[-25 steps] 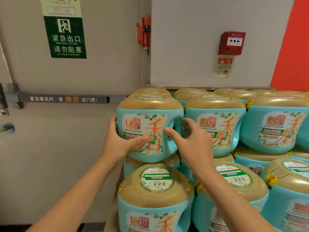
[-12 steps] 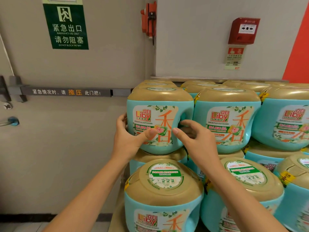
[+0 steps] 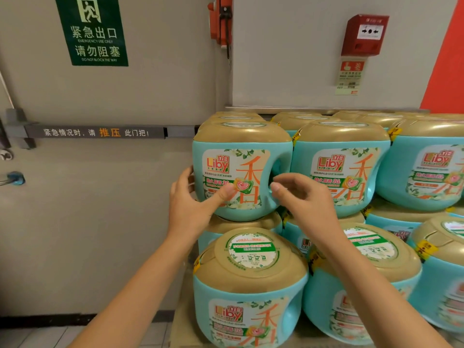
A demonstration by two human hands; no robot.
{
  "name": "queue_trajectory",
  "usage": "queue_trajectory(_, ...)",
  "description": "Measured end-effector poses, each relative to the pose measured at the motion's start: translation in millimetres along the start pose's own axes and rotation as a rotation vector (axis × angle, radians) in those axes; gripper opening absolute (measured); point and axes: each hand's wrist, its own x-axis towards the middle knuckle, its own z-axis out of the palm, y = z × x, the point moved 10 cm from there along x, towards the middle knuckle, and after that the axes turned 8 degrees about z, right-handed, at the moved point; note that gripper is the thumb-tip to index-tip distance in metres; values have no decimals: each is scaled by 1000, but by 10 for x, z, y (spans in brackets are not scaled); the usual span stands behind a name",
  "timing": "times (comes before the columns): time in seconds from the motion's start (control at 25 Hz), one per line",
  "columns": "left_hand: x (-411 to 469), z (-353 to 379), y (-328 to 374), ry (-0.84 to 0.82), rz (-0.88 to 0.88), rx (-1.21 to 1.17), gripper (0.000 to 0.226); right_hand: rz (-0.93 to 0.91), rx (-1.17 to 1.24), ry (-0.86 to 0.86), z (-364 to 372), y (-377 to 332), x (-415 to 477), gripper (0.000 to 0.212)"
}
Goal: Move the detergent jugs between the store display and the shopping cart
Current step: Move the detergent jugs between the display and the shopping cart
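**A:** What is changing against the second before?

**B:** Hardly anything. The person is still standing at the same spot with both hands at the same jug, which is sitting where it sat. Only the right hand's fingers are curling in a little tighter.

**A:** So how far is the job getting?

**B:** By the look of it, one transfer is only just under way. The stack of detergent jugs (image 3: 426, 169) is spreading out ahead of the hands and off to their right, in at least two tiers, with no gap showing. The shopping cart is not appearing anywhere, so how many jugs are already across cannot be told.

**A:** And the jug in question?

**B:** The top jug (image 3: 241, 169) is sitting between the two hands, resting on the gold lid (image 3: 246, 222) just under them and touching its neighbour (image 3: 341, 167) on the right hand's side. Whether it is coming off the stack or being settled onto it is not clear.

**A:** The hands?

**B:** The left hand (image 3: 190, 204) is clasping the jug's near flank, thumb (image 3: 223, 194) lying across the label. The right hand (image 3: 303, 199) is hovering at the handle cut-out (image 3: 277, 167) with fingers (image 3: 275, 187) curled; whether they are gripping it cannot be told.

**A:** What is remaining?

**B:** Probably the whole carry to or from the cart.
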Motion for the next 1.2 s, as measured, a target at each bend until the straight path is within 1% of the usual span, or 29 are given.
queue_trajectory(0.12,-114,-237,5,128,8,-143,47,17,209,76,-336,27,-196,11)
queue_trajectory(0.16,-180,-310,13,161,10,-204,35,27,252,109,-466,61,-300,11)
queue_trajectory(0.2,-278,-356,30,175,2,-258,29,38,285,142,-607,103,-442,11)
queue_trajectory(0.32,-668,-419,238,159,5,-343,24,40,336,221,-1020,188,-946,15)
queue_trajectory(0.44,-1228,-278,525,62,23,-362,23,34,300,212,-1361,252,-1463,10)
queue_trajectory(0.52,-1666,-106,610,-2,-9,-396,22,69,285,238,-1645,418,-1819,10)
queue_trajectory(0.56,-1912,5,588,-33,-54,-413,21,105,261,262,-1808,551,-2024,9)
queue_trajectory(0.64,-2496,331,493,-121,-175,-395,18,220,210,318,-2206,908,-2574,11)
queue_trajectory(0.72,-3159,720,333,-249,-327,-318,16,388,171,367,-2602,1315,-3239,12)
queue_trajectory(0.84,-4173,1347,149,-499,-530,-240,12,613,144,477,-3179,1782,-4300,12)
queue_trajectory(0.92,-4780,1713,109,-665,-612,-223,10,734,131,571,-3521,1967,-4913,12)
queue_trajectory(1.04,-5398,2284,189,-847,-630,-220,12,838,84,680,-3993,2076,-5577,12)
queue_trajectory(1.2,-5912,3176,386,-1056,-613,-216,14,955,41,802,-4554,2230,-6132,11)
